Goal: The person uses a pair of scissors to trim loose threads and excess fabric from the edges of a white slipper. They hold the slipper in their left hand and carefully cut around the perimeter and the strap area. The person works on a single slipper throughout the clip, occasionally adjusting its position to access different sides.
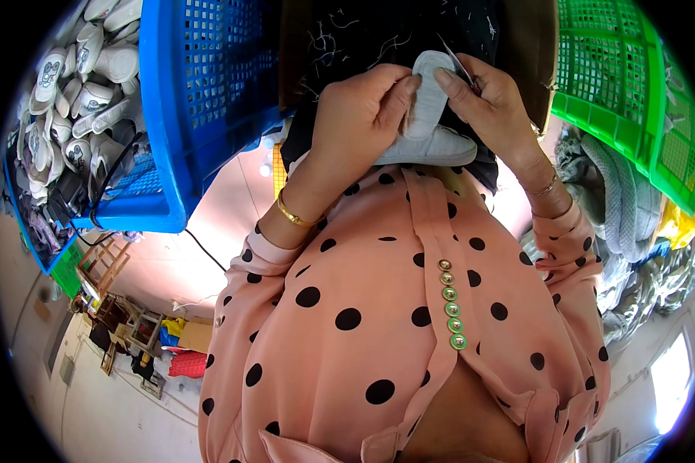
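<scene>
My left hand (363, 112) is closed around the side of a small pale grey shoe (427, 96), held upright over my lap. Its long rounded face is turned up, with the thumb pressed along the edge. A second pale grey shoe (440, 147) lies on its side just below, against my shirt. My right hand (490, 100) is closed too, its thumb near the upright shoe's right edge. Thin pointed metal blades, which look like thread snips (461, 68), stick out from between its fingers; their handles are hidden in the palm.
Dark cloth (394, 31) strewn with white thread ends covers my lap. At left stands a blue plastic basket (170, 139), with many pale shoes (93, 92) beyond it. A green basket (606, 85) and grey shoe pieces (618, 193) are on the right. A cable (205, 251) hangs at left.
</scene>
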Tool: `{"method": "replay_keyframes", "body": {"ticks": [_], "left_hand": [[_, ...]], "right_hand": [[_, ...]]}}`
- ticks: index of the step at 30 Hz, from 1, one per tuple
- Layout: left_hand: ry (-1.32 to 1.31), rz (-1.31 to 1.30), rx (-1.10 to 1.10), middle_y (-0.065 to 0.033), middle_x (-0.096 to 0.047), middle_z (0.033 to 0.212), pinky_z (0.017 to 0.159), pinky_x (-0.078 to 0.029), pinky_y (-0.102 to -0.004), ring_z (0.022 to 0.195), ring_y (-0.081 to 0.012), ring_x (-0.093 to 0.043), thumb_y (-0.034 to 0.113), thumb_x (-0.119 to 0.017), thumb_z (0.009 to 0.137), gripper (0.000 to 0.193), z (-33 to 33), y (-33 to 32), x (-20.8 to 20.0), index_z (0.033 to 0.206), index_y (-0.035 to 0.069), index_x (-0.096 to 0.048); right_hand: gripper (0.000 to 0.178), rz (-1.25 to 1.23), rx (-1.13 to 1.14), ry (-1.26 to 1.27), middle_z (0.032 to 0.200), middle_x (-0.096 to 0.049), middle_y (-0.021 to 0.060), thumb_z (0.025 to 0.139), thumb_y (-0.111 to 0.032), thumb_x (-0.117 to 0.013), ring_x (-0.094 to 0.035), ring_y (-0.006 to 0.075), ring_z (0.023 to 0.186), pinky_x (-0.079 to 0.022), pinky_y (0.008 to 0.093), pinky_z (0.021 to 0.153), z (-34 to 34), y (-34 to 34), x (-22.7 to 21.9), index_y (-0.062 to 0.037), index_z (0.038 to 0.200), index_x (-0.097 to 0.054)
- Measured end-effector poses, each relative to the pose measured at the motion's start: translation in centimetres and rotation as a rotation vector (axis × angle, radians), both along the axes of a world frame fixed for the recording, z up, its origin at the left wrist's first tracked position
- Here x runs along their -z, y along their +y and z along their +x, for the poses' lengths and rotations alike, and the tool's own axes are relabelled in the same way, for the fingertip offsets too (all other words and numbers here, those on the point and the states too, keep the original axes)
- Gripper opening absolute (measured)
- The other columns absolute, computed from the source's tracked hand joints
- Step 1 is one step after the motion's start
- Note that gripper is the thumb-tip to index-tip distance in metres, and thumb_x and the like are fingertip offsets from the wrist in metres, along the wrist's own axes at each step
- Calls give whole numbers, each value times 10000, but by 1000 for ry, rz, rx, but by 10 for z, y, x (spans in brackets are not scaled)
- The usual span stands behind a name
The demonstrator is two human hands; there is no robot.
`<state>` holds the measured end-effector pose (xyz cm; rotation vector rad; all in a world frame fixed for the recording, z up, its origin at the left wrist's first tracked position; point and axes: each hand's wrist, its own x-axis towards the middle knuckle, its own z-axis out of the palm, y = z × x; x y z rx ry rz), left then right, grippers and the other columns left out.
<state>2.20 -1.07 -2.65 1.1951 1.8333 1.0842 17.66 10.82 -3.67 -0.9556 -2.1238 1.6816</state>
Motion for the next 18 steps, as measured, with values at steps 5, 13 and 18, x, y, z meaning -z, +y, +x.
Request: {"method": "replay_keyframes", "body": {"ticks": [5, 13, 18], "left_hand": [[795, 86, -139, -65, -705, 919, 745, -509, -372, 803, -257, -653, 108, -579, 936, 165, -37, 0, 26, 1095, 96, -620], [388, 212, 73, -51, -697, 923, 872, -452, -382, 950, -248, -604, 230, -760, 796, 184, -23, -15, 13, 922, 103, -714], [603, 371, 48, -13, -691, 802, 877, -445, -386, 875, -194, -629, 173, -750, 767, 104, -1, -14, 28, 842, 113, -711]], "right_hand": [[265, -308, 89, 5, 632, -411, -73, 976, -240, -609, -351, 7, 576, -308, 187, 499, 1, 4, -10, 24, 959, -623], [257, -389, 144, 46, 619, -351, -84, 992, -226, -571, -297, 14, 545, -239, 206, 481, -4, 6, 3, -22, 836, -574], [268, -327, 208, 52, 603, -409, -51, 991, -241, -566, -357, 26, 547, -293, 215, 481, -4, 2, 16, -26, 830, -557]]}}
